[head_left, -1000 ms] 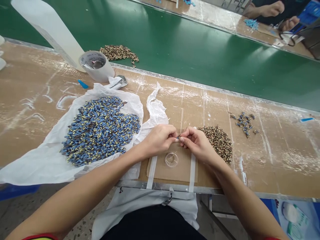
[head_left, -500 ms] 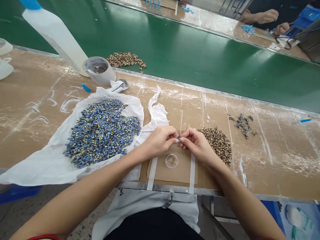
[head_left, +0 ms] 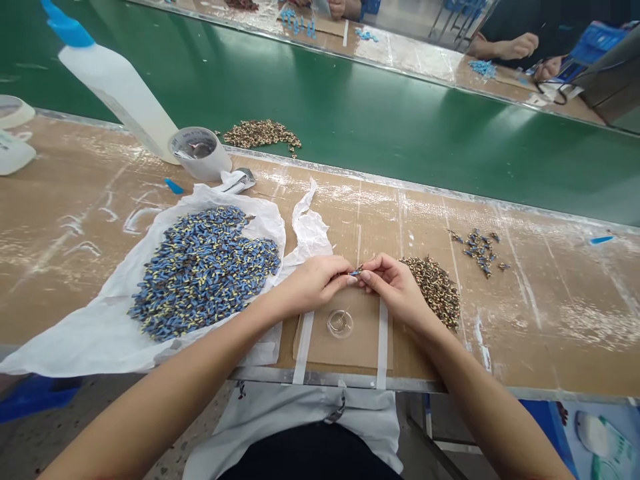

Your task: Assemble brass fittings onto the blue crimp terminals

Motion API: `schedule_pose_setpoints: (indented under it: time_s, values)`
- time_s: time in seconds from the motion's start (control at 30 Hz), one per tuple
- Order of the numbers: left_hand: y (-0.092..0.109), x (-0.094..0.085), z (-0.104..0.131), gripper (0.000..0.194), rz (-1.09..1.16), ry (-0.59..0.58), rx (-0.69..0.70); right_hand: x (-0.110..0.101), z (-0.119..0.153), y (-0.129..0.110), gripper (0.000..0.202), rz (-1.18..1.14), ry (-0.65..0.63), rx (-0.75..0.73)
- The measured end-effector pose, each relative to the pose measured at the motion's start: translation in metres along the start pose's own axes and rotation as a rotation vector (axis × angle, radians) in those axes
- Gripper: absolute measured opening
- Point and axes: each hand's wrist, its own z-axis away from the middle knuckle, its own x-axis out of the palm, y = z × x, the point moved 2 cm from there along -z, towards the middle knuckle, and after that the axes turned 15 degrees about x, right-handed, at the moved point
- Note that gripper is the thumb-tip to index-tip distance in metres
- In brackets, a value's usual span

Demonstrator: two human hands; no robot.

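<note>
My left hand and my right hand meet over a cardboard pad. Between their fingertips is a small blue-and-dark piece, pinched from both sides; its exact shape is too small to make out. Below the hands sits a small clear round dish with a thin stick in it. A heap of small blue, yellow and dark pieces lies on white paper to the left. Close to my right hand is a pile of small brown-and-gold pieces. Farther right lie several loose blue-and-dark pieces.
A white bottle with a blue cap leans near a tape roll. Crumpled white paper lies behind my left hand. Another brown-gold heap rests on the green belt. Across it, a co-worker's hands are visible.
My fingers have shifted slightly around the small piece, showing more of its blue part. The whole view has tilted a little, so the far side shows more.
</note>
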Motion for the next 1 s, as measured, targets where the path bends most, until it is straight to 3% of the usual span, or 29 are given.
schedule_pose_setpoints:
  time_s: [0.27, 0.5, 0.7, 1.0]
  values:
    - [-0.003, 0.010, 0.002, 0.028, -0.118, -0.029, 0.074, 0.001, 0.001, -0.001, 0.021, 0.022, 0.025, -0.032]
    - [-0.004, 0.011, 0.004, 0.029, -0.082, -0.003, 0.025, 0.001, 0.002, -0.001, 0.025, 0.094, 0.028, -0.050]
    - [-0.005, 0.011, 0.004, 0.031, -0.074, 0.020, 0.044, 0.003, 0.002, -0.002, 0.030, 0.384, 0.013, -0.187]
    - [-0.006, 0.017, 0.004, 0.030, -0.244, -0.066, 0.057, 0.004, 0.000, 0.002, 0.039, 0.661, 0.012, -0.298]
